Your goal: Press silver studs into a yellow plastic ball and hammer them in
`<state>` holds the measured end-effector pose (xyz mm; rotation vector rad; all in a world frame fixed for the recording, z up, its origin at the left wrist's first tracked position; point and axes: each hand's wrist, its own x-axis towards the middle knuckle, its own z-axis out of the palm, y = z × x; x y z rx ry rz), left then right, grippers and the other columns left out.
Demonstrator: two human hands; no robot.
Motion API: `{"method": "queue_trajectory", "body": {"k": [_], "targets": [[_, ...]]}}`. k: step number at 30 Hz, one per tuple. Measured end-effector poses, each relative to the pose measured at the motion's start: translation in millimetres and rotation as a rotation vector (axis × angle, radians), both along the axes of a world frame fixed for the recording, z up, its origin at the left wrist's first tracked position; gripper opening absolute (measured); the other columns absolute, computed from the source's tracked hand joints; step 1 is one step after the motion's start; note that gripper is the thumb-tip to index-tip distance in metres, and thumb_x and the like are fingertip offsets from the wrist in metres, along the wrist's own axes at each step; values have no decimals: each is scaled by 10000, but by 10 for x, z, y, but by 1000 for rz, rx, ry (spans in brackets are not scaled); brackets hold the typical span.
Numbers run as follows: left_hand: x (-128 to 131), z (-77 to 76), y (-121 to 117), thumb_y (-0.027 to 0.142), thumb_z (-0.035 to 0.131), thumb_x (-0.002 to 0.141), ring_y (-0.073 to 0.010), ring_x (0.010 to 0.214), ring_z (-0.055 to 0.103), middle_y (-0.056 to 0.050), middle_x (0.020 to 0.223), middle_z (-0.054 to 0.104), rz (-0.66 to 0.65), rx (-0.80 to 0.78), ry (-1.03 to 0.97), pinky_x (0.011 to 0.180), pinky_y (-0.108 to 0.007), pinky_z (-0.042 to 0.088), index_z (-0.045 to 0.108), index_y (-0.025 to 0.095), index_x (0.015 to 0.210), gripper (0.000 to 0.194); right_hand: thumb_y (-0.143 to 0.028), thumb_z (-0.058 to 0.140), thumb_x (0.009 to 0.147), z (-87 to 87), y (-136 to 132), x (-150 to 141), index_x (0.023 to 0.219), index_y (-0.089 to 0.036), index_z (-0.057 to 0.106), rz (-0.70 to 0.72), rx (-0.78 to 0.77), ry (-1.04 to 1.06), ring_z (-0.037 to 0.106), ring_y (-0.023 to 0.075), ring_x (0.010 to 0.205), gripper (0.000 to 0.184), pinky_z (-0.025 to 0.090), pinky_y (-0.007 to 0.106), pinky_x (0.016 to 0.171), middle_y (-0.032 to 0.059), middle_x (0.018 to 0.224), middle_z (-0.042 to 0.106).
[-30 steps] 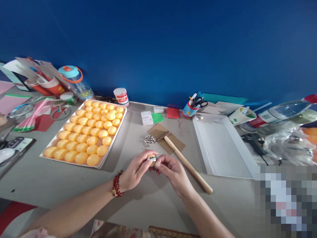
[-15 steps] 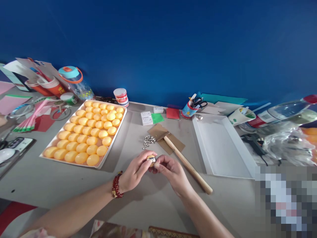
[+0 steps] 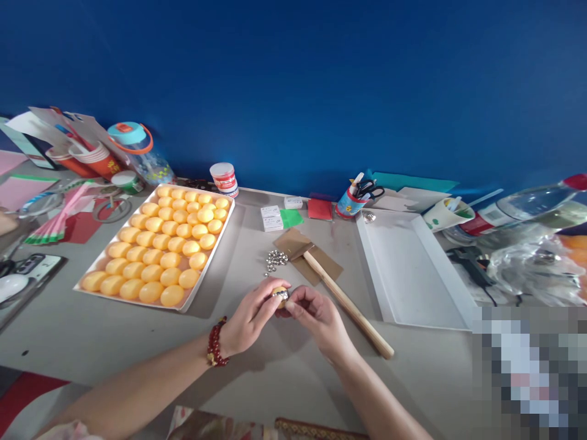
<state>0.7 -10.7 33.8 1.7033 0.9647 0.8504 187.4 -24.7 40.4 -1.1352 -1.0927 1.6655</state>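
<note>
My left hand point(image 3: 251, 315) is closed around an orange ball point(image 3: 277, 304) that looks like a ping-pong ball, with a band of shiny silver pieces across its front. The fingers of my right hand point(image 3: 316, 315) are pinched against the ball's right side; anything small between the fingertips is hidden. Just beyond the hands lies a small pile of silver studs point(image 3: 276, 259). To the right, a hammer point(image 3: 348, 305) with a wooden handle rests with its head on a brown sheet point(image 3: 330, 264).
A white tray of orange balls point(image 3: 158, 244) stands at left, and a white tray point(image 3: 419, 269) at right. Small white boxes point(image 3: 272, 219), a cup with scissors point(image 3: 351, 205) and a lidded tub point(image 3: 224, 179) line the back. A glue gun point(image 3: 472, 266) lies far right.
Almost nothing differs. Both hands stay around the ball in the same place, with only slight finger movement.
</note>
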Motion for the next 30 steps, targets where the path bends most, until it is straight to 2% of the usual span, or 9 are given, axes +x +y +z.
{"method": "queue_trajectory", "body": {"k": [30], "targets": [[21, -5, -14, 308, 358, 1032, -224, 1115, 608, -127, 1236, 642, 1, -32, -14, 979, -328, 473, 561, 171, 1257, 333, -387, 671, 890, -6, -51, -62, 793, -205, 569, -72, 172, -182, 701, 204, 722, 231, 569, 330, 690, 31, 752, 656]]}}
